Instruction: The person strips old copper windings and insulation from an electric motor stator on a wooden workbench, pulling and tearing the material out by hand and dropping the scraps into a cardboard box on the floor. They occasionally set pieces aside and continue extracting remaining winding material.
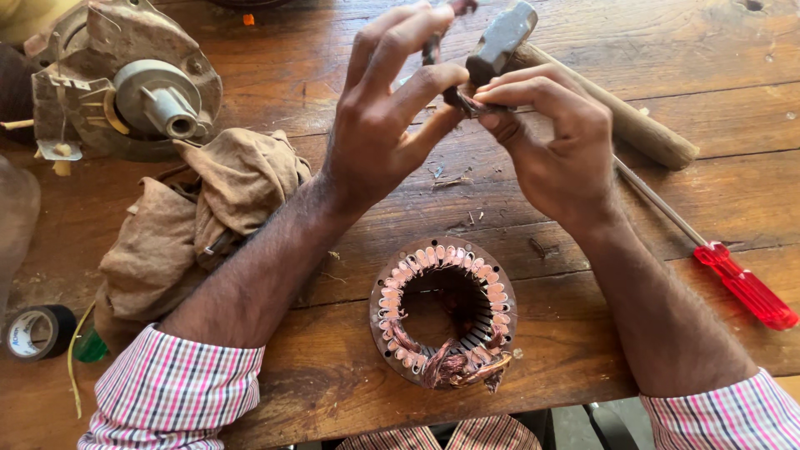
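Stator ring sits nearest on table, slots part wound with copper, loose tangle at front; winding looks unfinished. Left hand and right hand fingers pinch a small wire piece above it, hammer behind.

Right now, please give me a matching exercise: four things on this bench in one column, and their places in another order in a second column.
Things:
1. motor stator
2. red-handled screwdriver
3. roll of black tape
4. hammer

Places:
A. far left edge of the wooden bench
B. behind both hands, its head up near the fingertips
C. near edge, between the forearms
D. right side, handle toward the near edge

Pairs: 1-C, 2-D, 3-A, 4-B
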`<act>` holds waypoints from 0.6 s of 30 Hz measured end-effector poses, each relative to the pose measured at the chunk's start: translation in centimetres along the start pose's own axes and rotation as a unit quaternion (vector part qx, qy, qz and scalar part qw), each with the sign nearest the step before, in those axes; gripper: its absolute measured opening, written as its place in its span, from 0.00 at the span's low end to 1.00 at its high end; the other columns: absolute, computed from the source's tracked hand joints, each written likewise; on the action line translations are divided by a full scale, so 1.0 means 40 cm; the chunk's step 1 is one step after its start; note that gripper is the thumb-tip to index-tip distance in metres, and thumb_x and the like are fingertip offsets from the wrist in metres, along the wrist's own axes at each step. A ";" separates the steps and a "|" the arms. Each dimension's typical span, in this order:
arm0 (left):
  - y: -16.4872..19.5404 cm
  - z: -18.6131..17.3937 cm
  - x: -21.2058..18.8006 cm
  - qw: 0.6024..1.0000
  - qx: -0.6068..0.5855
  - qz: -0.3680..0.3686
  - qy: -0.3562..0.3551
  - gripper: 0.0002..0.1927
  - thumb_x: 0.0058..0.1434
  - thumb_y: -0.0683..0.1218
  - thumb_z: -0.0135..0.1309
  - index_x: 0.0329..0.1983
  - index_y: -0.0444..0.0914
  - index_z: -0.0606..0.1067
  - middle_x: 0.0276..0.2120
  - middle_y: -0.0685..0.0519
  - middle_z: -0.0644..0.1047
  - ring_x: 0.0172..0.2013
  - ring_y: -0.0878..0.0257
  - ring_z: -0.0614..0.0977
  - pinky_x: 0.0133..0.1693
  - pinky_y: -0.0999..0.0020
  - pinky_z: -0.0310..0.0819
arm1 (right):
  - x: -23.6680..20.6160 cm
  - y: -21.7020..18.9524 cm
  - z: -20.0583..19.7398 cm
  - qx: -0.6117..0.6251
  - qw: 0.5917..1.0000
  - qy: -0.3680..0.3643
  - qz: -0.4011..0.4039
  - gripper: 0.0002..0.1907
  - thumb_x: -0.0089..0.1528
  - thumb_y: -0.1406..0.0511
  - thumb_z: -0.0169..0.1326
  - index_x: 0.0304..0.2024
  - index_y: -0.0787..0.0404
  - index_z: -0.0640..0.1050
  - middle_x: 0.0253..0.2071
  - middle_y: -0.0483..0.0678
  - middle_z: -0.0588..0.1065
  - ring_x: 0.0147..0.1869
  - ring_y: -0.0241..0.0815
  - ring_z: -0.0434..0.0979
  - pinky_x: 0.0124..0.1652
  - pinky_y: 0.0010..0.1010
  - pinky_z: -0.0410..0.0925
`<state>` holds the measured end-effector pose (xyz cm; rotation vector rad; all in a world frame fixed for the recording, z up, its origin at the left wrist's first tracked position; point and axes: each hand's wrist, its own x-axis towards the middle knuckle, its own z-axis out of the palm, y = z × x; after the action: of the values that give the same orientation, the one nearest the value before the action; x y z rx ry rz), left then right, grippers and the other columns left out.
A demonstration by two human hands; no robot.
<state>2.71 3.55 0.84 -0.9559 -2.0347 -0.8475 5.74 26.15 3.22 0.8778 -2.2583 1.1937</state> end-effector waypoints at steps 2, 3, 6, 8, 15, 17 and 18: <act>-0.005 0.008 0.001 1.000 0.001 0.005 -0.004 0.16 0.66 0.49 0.69 0.52 0.40 0.79 0.70 0.41 0.64 0.73 0.48 0.59 0.76 0.49 0.60 | -0.002 0.000 -0.003 -0.030 0.999 0.019 -0.006 0.06 0.72 0.71 0.65 0.50 0.63 0.82 0.49 0.50 0.80 0.54 0.41 0.82 0.52 0.29 0.74; -0.006 0.010 -0.001 1.000 0.010 0.000 -0.027 0.17 0.67 0.51 0.69 0.52 0.39 0.79 0.71 0.40 0.63 0.73 0.48 0.58 0.75 0.48 0.58 | -0.005 0.000 -0.007 -0.045 0.999 0.028 -0.008 0.06 0.72 0.70 0.65 0.51 0.62 0.83 0.50 0.49 0.80 0.53 0.41 0.82 0.50 0.29 0.75; -0.013 0.017 -0.009 0.996 0.049 0.003 -0.075 0.18 0.70 0.55 0.67 0.53 0.39 0.80 0.73 0.39 0.61 0.74 0.49 0.57 0.74 0.47 0.49 | -0.011 0.011 -0.017 -0.145 0.987 0.034 -0.059 0.04 0.73 0.70 0.65 0.49 0.61 0.84 0.47 0.49 0.80 0.51 0.41 0.82 0.49 0.32 0.74; -0.017 0.024 -0.011 0.992 0.093 0.027 -0.080 0.17 0.74 0.57 0.64 0.52 0.39 0.80 0.75 0.41 0.60 0.76 0.51 0.56 0.77 0.46 0.44 | -0.013 0.024 -0.022 -0.184 0.978 0.034 -0.088 0.03 0.74 0.69 0.65 0.49 0.61 0.84 0.47 0.49 0.81 0.50 0.41 0.82 0.48 0.32 0.74; -0.005 0.041 -0.015 0.984 0.128 0.062 -0.103 0.18 0.76 0.56 0.56 0.46 0.35 0.79 0.55 0.46 0.77 0.62 0.57 0.73 0.74 0.48 0.48 | -0.032 0.052 -0.011 -0.166 0.982 0.045 -0.075 0.07 0.73 0.67 0.65 0.50 0.63 0.83 0.46 0.51 0.82 0.48 0.40 0.85 0.46 0.29 0.78; -0.004 0.039 -0.008 0.990 0.064 0.004 -0.128 0.17 0.76 0.56 0.58 0.43 0.37 0.80 0.37 0.53 0.83 0.42 0.61 0.80 0.70 0.47 0.55 | -0.030 0.054 -0.009 -0.159 0.984 0.043 -0.072 0.06 0.72 0.67 0.66 0.49 0.64 0.83 0.46 0.52 0.82 0.49 0.40 0.85 0.45 0.29 0.78; -0.004 0.036 -0.005 0.993 0.059 -0.001 -0.104 0.18 0.75 0.57 0.58 0.42 0.37 0.79 0.34 0.53 0.81 0.40 0.60 0.79 0.65 0.49 0.57 | -0.028 0.054 -0.009 -0.155 0.985 0.042 -0.069 0.06 0.72 0.68 0.66 0.48 0.64 0.83 0.46 0.52 0.82 0.49 0.41 0.85 0.45 0.29 0.78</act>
<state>2.21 4.54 -0.10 -1.0106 -2.2346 -0.6416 5.03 27.72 1.49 0.8291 -2.1969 0.7750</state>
